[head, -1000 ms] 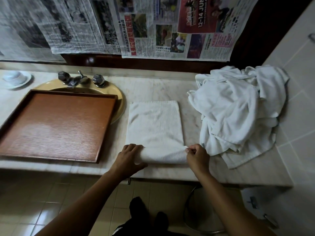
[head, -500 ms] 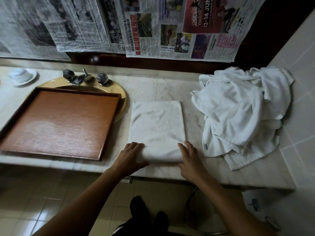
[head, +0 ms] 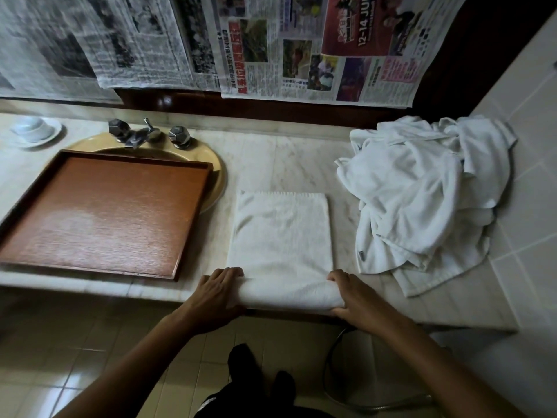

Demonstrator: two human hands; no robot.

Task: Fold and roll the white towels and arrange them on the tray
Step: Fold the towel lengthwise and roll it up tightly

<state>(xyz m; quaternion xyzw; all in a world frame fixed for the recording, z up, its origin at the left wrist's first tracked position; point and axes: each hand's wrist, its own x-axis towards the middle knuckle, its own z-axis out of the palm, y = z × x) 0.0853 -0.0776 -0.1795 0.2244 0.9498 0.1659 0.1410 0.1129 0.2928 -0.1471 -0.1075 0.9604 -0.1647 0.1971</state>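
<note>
A folded white towel (head: 283, 233) lies flat on the marble counter, its near end turned up into a short roll at the counter's front edge. My left hand (head: 215, 292) grips the roll's left end, fingers curled over the top. My right hand (head: 351, 295) grips the right end, fingers over the roll and thumb under it. A brown wooden tray (head: 18, 203) with nothing on it rests to the left, partly over the sink. A heap of loose white towels (head: 422, 197) sits to the right.
The yellow sink (head: 215, 164) with its metal tap (head: 141, 135) is behind the tray. A white cup on a saucer (head: 34, 131) stands at far left. Newspapers (head: 271, 46) hang on the wall. A tiled wall (head: 530, 176) closes the right side.
My right hand went from pinching the towel's corner to curling over the right end of the roll. The rolled part has grown thicker. The left hand stayed on its end.
</note>
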